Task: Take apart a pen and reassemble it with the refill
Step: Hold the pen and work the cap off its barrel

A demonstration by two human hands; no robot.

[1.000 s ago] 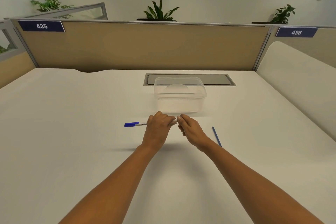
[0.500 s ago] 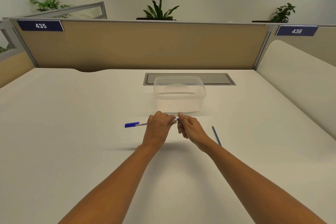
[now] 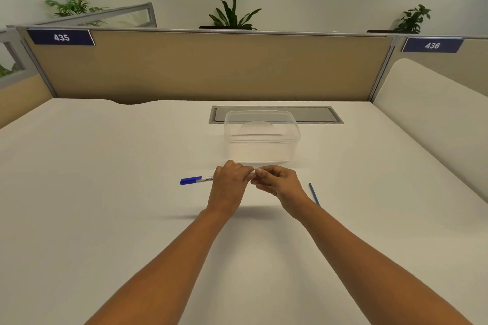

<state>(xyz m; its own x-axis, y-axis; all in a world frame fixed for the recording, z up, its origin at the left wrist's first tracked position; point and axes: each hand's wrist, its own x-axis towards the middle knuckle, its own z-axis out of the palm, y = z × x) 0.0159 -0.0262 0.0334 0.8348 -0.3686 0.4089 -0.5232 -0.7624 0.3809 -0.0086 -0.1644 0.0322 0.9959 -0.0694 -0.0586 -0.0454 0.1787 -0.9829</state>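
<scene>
The left hand [image 3: 229, 184] is closed around the barrel of a ballpoint pen [image 3: 204, 180], which it holds level just above the white desk [image 3: 105, 219]. The blue cap of the pen points to the left and sticks out from the fist. The right hand [image 3: 277, 182] meets it at the other end of the barrel, with its fingertips [image 3: 258, 171] pinched together there on something small; I cannot tell if this is the end plug, the tip section, or only the barrel end.

A thin blue refill [image 3: 313, 193] lies on the desk just beside the right wrist, partly hidden by the forearm.

I judge that the person works at the open end of the barrel, either removing or fitting the end piece. The next move probably needs a small twist or a pull along the axis of the pen, while the left hand keeps the barrel steady.

Behind the hands stands a clear plastic container [image 3: 261, 137]. It looks empty, but its walls reflect light and I am not fully sure.
</scene>
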